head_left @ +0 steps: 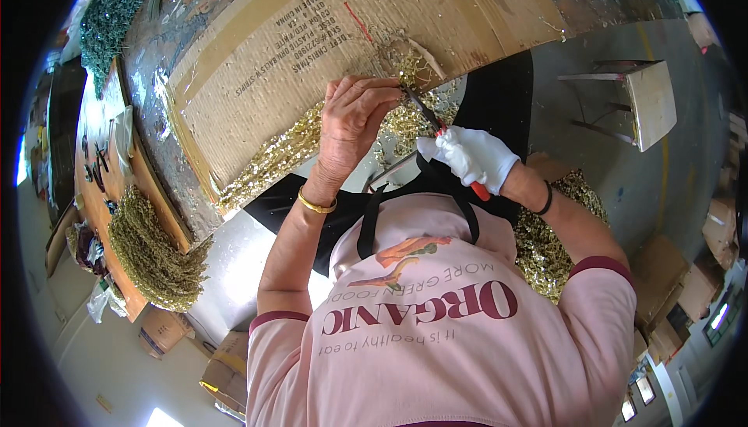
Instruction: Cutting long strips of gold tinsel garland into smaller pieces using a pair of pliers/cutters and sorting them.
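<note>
Right now, from the head view, I see my left hand (352,119) bare, its fingers (374,100) pinched narrow on a small sprig of gold tinsel (405,84) just above the flattened cardboard sheet (312,45) that covers the surface (156,53). My right hand (474,158) wears a white glove and is wrapped tight around the red handles of a pair of cutters (436,127); the dark blades of the cutters reach up to the sprig, right beside my left fingertips. I cannot tell whether the blades are touching the sprig or just next to it.

Loose gold tinsel cuttings (288,150) lie along the near edge of the cardboard, under and around both hands. A second heap of gold tinsel (545,248) sits by my right elbow. A bundle of duller gold garland (152,252) rests on a wooden board (93,209) well off to my left. Green tinsel (109,14) is piled at the far left of the surface. A small wooden stool (647,100) stands on the floor to the right, apart from everything else.
</note>
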### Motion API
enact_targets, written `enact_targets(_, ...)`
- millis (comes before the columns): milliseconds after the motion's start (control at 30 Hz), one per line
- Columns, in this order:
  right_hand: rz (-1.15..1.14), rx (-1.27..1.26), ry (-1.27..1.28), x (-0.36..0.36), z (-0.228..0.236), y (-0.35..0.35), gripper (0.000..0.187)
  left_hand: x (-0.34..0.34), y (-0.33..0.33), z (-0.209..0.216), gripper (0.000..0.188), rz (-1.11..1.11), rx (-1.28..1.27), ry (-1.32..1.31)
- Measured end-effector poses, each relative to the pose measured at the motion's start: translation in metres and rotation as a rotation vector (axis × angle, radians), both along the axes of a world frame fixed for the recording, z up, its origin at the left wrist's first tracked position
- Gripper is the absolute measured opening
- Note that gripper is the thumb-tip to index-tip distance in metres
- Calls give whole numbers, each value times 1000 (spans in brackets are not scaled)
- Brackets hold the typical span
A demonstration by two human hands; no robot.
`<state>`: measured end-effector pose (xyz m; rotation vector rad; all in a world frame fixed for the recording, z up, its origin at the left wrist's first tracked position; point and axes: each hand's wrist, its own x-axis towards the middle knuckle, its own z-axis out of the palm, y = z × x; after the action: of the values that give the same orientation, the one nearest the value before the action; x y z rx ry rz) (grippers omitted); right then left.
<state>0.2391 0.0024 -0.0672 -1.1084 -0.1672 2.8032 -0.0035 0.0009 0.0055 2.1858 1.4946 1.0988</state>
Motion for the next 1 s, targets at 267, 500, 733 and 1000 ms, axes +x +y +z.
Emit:
enact_targets(267, 799, 1611, -450, -16, 48, 6, 13, -1, 1, 0, 16, 1, -28, 3)
enact_targets(500, 259, 437, -275, -25, 81, 10, 11, 1, 0, 3, 16, 13, -29, 30)
enact_targets(733, 607, 1285, -95, -14, 71, 15, 41, 1, 0, 3, 17, 0, 2, 23)
enact_targets(1000, 274, 933, -82, -21, 61, 7, 16, -1, 0, -1, 18, -43, 25, 22)
